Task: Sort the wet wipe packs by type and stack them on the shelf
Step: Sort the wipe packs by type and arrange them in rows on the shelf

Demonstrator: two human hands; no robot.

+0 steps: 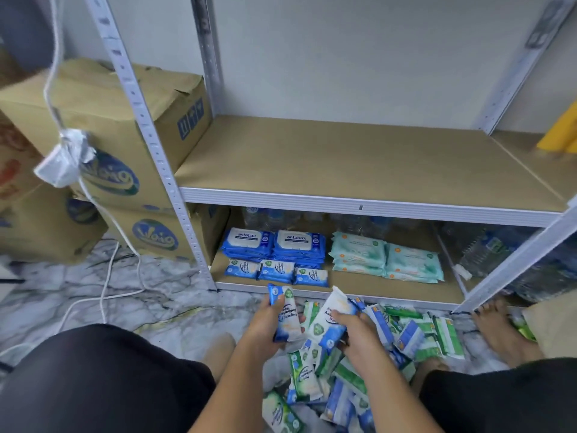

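Left hand (265, 323) and right hand (356, 334) grip glossy, flat blue packs (286, 318).

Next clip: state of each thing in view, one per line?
Left hand: grips a small blue-and-white wipe pack.
Right hand: grips a second small blue-and-white pack.
Large blue antabax packs: two stacks on lower shelf.
Pale green packs: two stacks beside them.
Small blue packs: row of three, shelf front.
Mixed blue and green packs: loose heap on floor.
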